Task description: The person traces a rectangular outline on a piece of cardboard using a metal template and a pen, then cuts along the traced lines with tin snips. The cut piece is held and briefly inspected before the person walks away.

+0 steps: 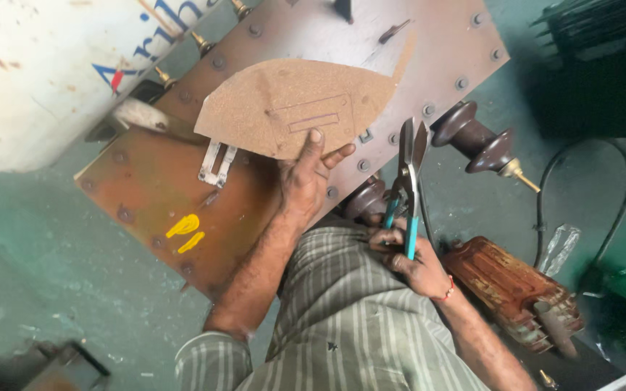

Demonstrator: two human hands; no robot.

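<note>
Cork sheet (291,108) under left hand (306,181); snips (409,181) in right hand (411,257)

Matt grainy cork-like sheet (291,105); rusty metal plate (182,195); glossy ceramic insulator (476,141).

— What is the person wearing?
— A striped shirt, grey-green with pale lines, sleeves rolled up past the forearms (cuffs bunched).
— Anything on the wrists?
— A thin red thread bracelet by the right hand (416,262).

White sign (45,72), blue-red lettering, upper left.
</note>
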